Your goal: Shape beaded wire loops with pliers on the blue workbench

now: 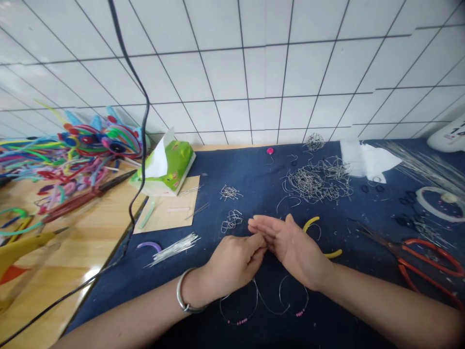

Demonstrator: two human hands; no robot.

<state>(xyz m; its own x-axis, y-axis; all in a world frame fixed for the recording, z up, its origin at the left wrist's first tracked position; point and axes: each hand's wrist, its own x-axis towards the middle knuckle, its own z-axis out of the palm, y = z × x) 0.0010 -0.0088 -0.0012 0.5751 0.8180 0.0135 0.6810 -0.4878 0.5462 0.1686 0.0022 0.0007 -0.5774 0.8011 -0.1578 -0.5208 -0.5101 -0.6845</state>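
My left hand (238, 261), with a silver bracelet at its wrist, is closed, fingertips pressed against the fingers of my right hand. Whatever it pinches is hidden. My right hand (296, 249) is open, palm turned up and inward, fingers stretched out flat. Just below the hands are two thin wire hoops, a left hoop (257, 301) and a right hoop (307, 295), each with several small pink beads. A fine wire (265, 304) runs between them up toward my left hand. Yellow handles (332, 254), partly covered by my right hand, show beside it.
Bent wire pieces (308, 182) form a tangled pile on the dark blue cloth (232, 165). Red-handled scissors (403, 249) lie right. Left are straight wires (176, 248), a tissue box (178, 167), a yellow glue gun (25, 245) and colourful pipe cleaners (58, 169). A black cable (145, 121) hangs across.
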